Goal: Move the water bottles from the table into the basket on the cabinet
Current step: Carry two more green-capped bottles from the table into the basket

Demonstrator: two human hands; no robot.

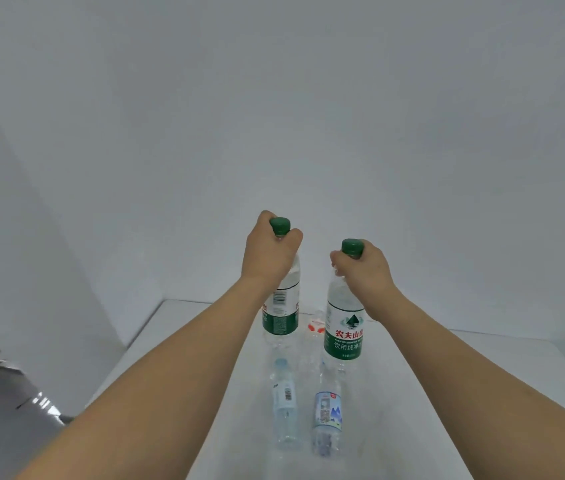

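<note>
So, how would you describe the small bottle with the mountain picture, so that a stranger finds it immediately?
Look at the white table. Two small clear bottles stand nearest the camera, in front of two tall green-capped ones. Take the right one, the small bottle: its blue label shows mountains, while its neighbour's shows a barcode.

Just one view here, a wide-angle cam on the person's head, looking forward and down over the flat white table point(430, 375). It sits close above the table's near end, so both forearms run up from the bottom edge. Beyond the table's far edge it faces a plain pale wall point(274, 98), which fills the upper half.
</note>
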